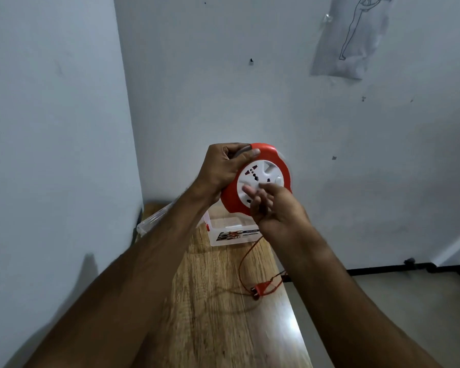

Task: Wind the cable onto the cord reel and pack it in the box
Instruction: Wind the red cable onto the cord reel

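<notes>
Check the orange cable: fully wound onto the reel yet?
Not fully wound. The cable trails from the reel onto the wooden table, plug lying there.

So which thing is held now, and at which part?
The left hand holds the cord reel by its upper left rim, at the grey handle. The right hand only touches its white face.

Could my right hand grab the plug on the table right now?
Probably yes. The right hand only touches the reel's white face, holding nothing, and the plug lies uncovered on the table below, nothing in between.
</notes>
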